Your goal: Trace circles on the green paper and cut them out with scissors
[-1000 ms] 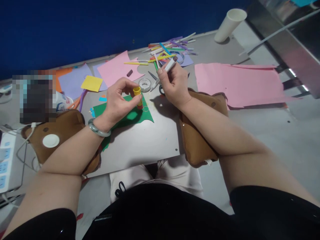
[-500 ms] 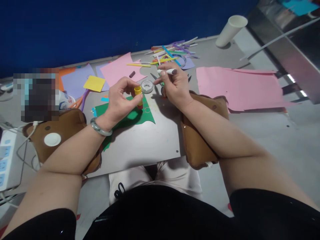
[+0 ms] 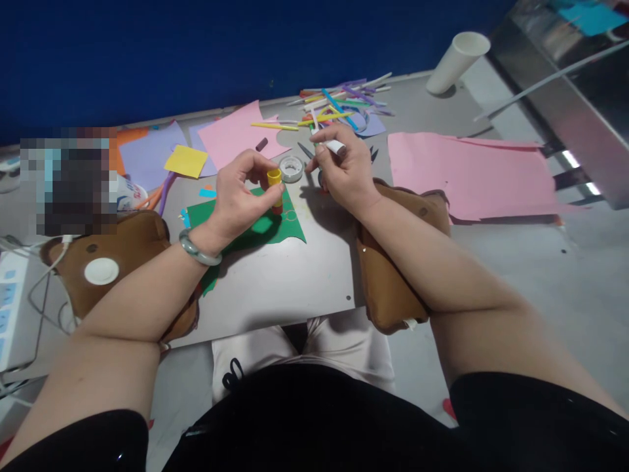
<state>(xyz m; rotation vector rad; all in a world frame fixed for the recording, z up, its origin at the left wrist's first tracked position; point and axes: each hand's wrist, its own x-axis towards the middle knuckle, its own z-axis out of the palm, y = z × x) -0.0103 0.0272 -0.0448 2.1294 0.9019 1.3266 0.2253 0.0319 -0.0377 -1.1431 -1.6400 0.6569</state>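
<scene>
My left hand [image 3: 243, 187] pinches a small yellow tube [image 3: 274, 178] with a reddish lower end between thumb and fingers, upright above the green paper [image 3: 246, 223]. Faint ring outlines show on that paper beside the tube. My right hand [image 3: 346, 167] grips a white marker [image 3: 331, 145] with a dark end, level with the tube and a short way right of it. Between the hands lies a roll of clear tape [image 3: 291, 169]. A dark pointed blade [image 3: 305, 150] shows beside my right fingers; the rest is hidden behind the hand.
Brown cushions [image 3: 400, 262] lie under both forearms. Coloured strips [image 3: 344, 101] are heaped at the back, near a white cup [image 3: 455, 65]. Pink paper [image 3: 466, 174] lies right; a yellow square [image 3: 185, 162] and a dark brown cylinder [image 3: 262, 144] lie left of centre. Cables and a power strip [image 3: 17, 308] are far left.
My right hand has tilted the marker slightly, its dark end now turned lower. My left hand still holds the yellow tube in nearly the same place. The view has shifted a little.
</scene>
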